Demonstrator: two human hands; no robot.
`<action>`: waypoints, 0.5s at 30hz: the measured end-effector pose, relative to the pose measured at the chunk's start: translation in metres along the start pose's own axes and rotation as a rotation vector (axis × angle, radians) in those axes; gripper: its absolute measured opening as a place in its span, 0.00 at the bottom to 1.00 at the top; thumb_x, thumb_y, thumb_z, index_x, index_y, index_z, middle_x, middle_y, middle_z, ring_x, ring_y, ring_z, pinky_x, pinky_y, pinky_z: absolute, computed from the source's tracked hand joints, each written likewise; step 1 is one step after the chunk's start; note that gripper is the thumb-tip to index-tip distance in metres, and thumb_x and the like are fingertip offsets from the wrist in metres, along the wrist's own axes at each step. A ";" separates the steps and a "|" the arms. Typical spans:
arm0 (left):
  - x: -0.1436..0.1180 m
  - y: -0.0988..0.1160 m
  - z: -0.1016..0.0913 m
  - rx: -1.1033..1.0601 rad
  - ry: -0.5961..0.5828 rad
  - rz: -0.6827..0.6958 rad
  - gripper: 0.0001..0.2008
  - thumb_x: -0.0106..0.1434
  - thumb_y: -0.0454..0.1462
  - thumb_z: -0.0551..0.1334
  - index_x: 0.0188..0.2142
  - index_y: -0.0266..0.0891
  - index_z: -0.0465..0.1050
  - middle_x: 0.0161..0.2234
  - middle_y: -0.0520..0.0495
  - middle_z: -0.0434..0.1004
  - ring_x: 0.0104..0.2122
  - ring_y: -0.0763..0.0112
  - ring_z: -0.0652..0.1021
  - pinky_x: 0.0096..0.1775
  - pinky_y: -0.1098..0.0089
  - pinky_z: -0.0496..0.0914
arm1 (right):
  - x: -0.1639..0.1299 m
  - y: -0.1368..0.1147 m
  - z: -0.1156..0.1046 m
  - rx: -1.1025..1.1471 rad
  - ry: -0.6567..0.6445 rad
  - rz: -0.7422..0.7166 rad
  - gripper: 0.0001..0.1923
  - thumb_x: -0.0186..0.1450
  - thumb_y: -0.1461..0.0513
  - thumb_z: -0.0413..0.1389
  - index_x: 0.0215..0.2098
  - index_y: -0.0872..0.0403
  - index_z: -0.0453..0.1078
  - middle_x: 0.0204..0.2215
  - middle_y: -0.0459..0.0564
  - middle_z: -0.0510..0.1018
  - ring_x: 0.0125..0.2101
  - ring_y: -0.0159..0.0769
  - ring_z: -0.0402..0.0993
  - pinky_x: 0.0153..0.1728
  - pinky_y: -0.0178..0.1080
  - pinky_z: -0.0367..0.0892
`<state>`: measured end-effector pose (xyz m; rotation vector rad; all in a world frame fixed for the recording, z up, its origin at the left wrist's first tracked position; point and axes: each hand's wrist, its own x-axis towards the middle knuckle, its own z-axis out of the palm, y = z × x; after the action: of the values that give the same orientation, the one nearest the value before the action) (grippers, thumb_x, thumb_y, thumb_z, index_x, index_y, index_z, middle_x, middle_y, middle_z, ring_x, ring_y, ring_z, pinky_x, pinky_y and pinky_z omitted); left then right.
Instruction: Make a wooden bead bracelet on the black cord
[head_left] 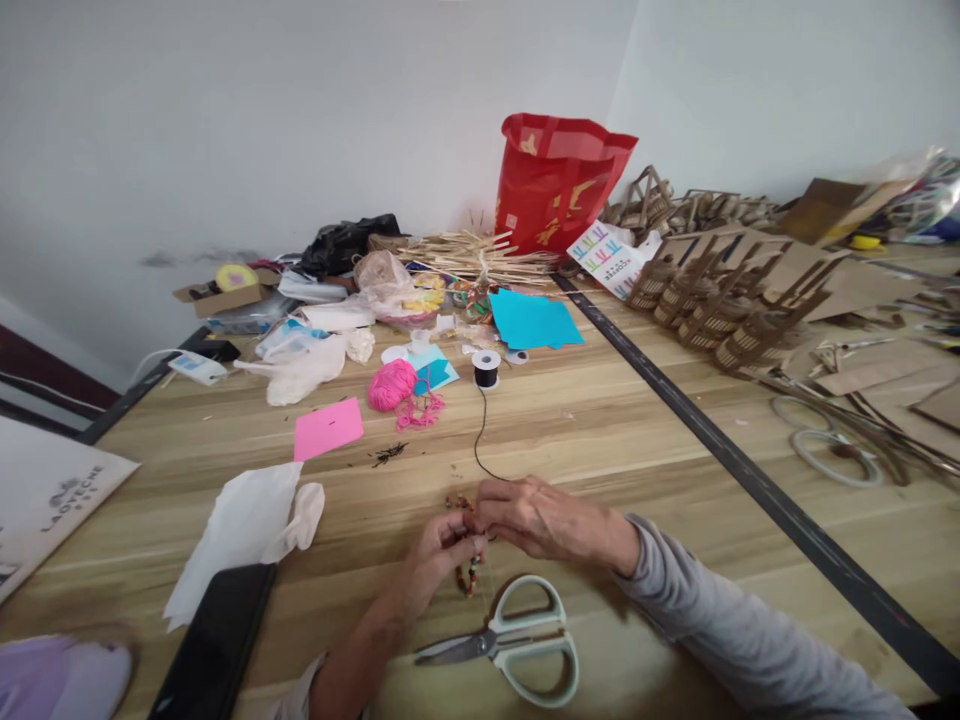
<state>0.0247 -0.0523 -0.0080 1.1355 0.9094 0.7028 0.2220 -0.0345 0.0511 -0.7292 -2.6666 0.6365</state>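
My left hand [436, 560] is closed in a pinch on a string of small multicoloured beads [469, 580], which hangs in a loop below and shows above the fingers. Right against it, my right hand [529, 515] is closed too, its fingertips meeting those of the left. A thin black cord [478, 440] runs from a spool [486, 372] down to my right hand; its end is hidden by the fingers. Just below the hands lie scissors [491, 642] with pale handles, blades to the left.
Left of the hands are white tissue [236, 525], a black phone [217, 640] and a pink card [328, 428]. Pink yarn [391, 385], blue sheets [534, 320] and a red bag [559, 185] stand farther back. Several small woven brown items [720, 310] are at the right.
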 end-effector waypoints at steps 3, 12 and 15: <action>0.001 0.000 -0.001 -0.002 -0.013 0.005 0.14 0.51 0.43 0.68 0.30 0.34 0.73 0.25 0.49 0.71 0.27 0.72 0.71 0.30 0.73 0.65 | 0.001 -0.003 -0.002 -0.021 0.003 0.012 0.10 0.71 0.65 0.46 0.42 0.56 0.68 0.39 0.51 0.71 0.35 0.30 0.69 0.34 0.31 0.61; 0.001 0.007 0.002 -0.033 -0.002 -0.033 0.16 0.50 0.46 0.68 0.28 0.34 0.71 0.23 0.51 0.68 0.25 0.74 0.69 0.28 0.74 0.63 | 0.002 -0.003 -0.001 0.006 -0.040 0.065 0.10 0.71 0.64 0.44 0.42 0.56 0.67 0.37 0.51 0.72 0.35 0.32 0.69 0.35 0.32 0.61; 0.001 0.005 0.003 -0.052 0.004 -0.030 0.16 0.50 0.45 0.67 0.28 0.35 0.69 0.24 0.52 0.67 0.26 0.73 0.69 0.30 0.73 0.64 | 0.002 -0.001 0.000 0.060 -0.043 0.071 0.11 0.71 0.63 0.43 0.42 0.56 0.66 0.36 0.51 0.72 0.35 0.32 0.69 0.36 0.33 0.62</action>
<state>0.0276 -0.0510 -0.0034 1.0728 0.9049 0.7012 0.2199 -0.0346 0.0518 -0.8047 -2.6586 0.7551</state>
